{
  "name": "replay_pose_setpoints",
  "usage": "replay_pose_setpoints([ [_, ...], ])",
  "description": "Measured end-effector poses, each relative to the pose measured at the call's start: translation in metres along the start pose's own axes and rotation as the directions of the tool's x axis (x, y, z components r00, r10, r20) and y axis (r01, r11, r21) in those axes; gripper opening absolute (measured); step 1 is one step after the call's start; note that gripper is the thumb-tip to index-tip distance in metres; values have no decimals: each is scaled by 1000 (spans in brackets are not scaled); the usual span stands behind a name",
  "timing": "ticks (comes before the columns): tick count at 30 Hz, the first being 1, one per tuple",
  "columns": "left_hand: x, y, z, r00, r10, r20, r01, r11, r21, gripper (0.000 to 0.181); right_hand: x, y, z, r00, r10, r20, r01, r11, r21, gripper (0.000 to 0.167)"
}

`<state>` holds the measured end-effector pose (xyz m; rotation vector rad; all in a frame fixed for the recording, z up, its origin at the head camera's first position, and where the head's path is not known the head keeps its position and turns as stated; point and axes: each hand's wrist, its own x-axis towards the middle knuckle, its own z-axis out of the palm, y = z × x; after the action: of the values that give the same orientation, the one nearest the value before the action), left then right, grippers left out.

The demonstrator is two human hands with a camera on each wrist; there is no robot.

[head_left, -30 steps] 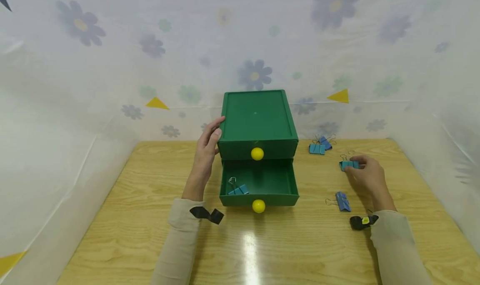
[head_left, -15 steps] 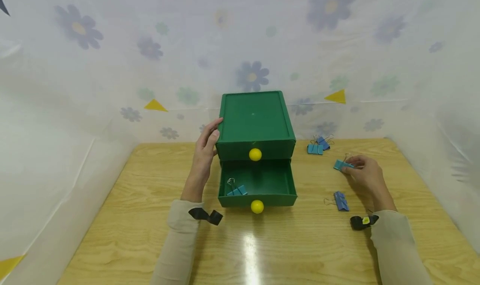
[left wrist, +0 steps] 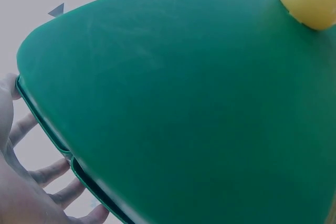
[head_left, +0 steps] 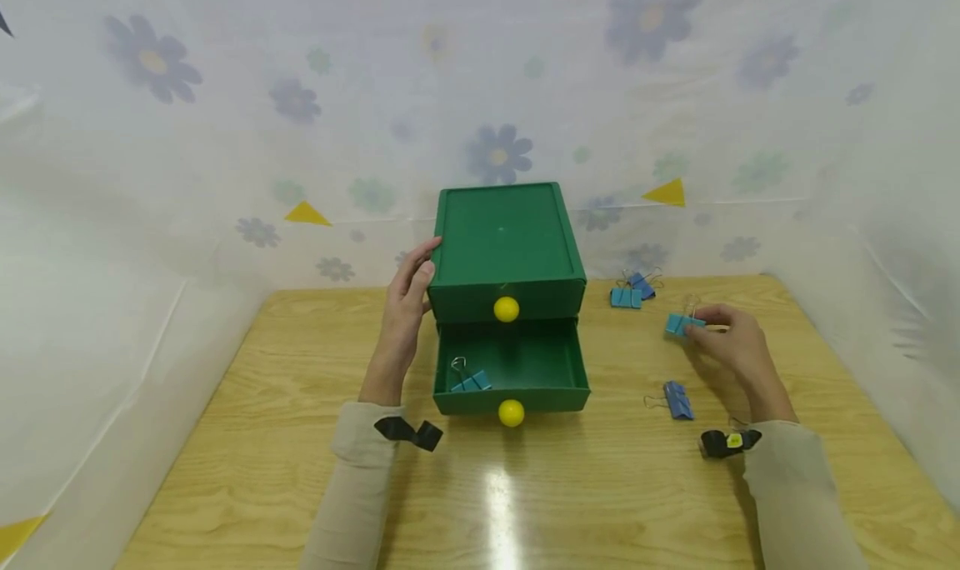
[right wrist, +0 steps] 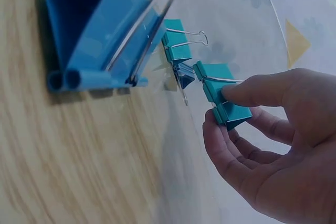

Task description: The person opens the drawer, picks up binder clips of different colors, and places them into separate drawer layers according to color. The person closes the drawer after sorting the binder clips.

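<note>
My right hand [head_left: 737, 349] pinches a teal binder clip [head_left: 678, 326] between thumb and fingers; in the right wrist view the clip [right wrist: 223, 95] is raised off the table. On the left, my left hand [head_left: 405, 312] rests with extended fingers against the side of a green two-drawer box [head_left: 501, 237]. The left wrist view shows those fingers [left wrist: 52, 172] touching its side edge. The lower drawer [head_left: 547, 399] is pulled out, and a teal binder clip [head_left: 472, 382] lies in its left front corner. The upper drawer is closed.
Nearer me on the wooden table [head_left: 247, 437], a blue binder clip [head_left: 678, 401] lies below my right hand. Farther back, right of the box, a teal clip [head_left: 626, 298] and a blue clip [head_left: 642, 284] lie together. A flowered sheet [head_left: 360, 120] hangs behind.
The pinched teal clip has turned a little in my right hand and come up off the table. My left hand stays against the box. The head view has shifted slightly.
</note>
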<state>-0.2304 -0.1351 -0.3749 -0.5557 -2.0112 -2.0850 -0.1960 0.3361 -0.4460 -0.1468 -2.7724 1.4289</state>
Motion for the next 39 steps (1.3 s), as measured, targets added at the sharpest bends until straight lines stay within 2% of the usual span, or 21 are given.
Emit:
replay_pose_setpoints([
  [19, -1, 1, 0, 1000, 0, -2, 0, 1000, 1, 47, -14, -20, -4, 993, -111, -35, 112, 993, 46, 54],
  [30, 0, 1, 0, 1000, -4, -3, 4, 1000, 1, 47, -21, -36, -7, 981, -189, -47, 192, 979, 65, 46],
  [39, -1, 1, -1, 1000, 4, 2, -4, 1000, 13, 46, -31, -57, -8, 975, -216, -57, 220, 972, 78, 37],
])
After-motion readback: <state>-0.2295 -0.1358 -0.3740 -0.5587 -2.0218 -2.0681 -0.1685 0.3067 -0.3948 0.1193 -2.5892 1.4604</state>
